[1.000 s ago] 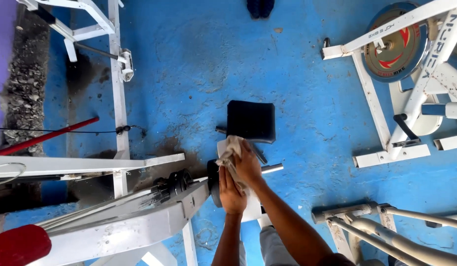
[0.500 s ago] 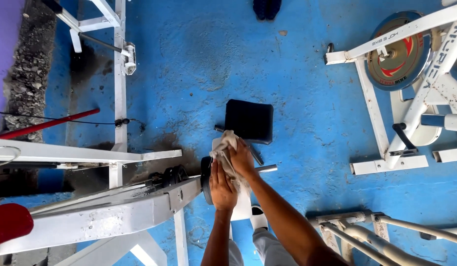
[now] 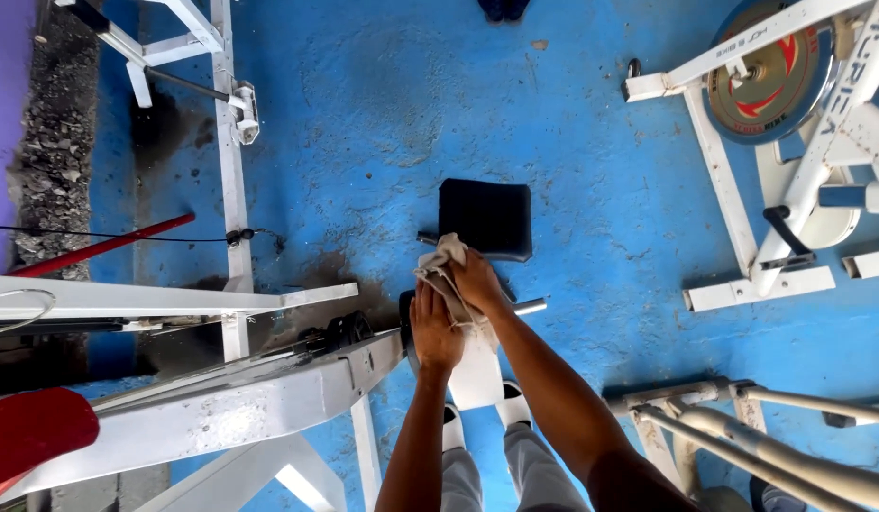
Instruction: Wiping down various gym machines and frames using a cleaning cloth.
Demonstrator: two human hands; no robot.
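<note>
Both hands have slid a little up the white machine arm (image 3: 269, 403) since the earlier frame, and the crumpled beige cloth (image 3: 441, 264) has gone with them. Right hand (image 3: 477, 282) is leading, fingers curled and bunching the cloth against the white upright post (image 3: 477, 365) just below the black square pad (image 3: 484, 218). Left hand (image 3: 434, 327) lies flat and pressed right behind it, the nearer of the two, and the post's long axis runs straight away from the person towards that pad

Open blue floor (image 3: 392, 104) lies ahead and to the right of the black pad (image 3: 484, 218), while the white machine arm (image 3: 221, 403) crowds the left, the exercise bike (image 3: 790, 123) blocks far right, and grey bars (image 3: 771, 436) close the lower right.
</note>
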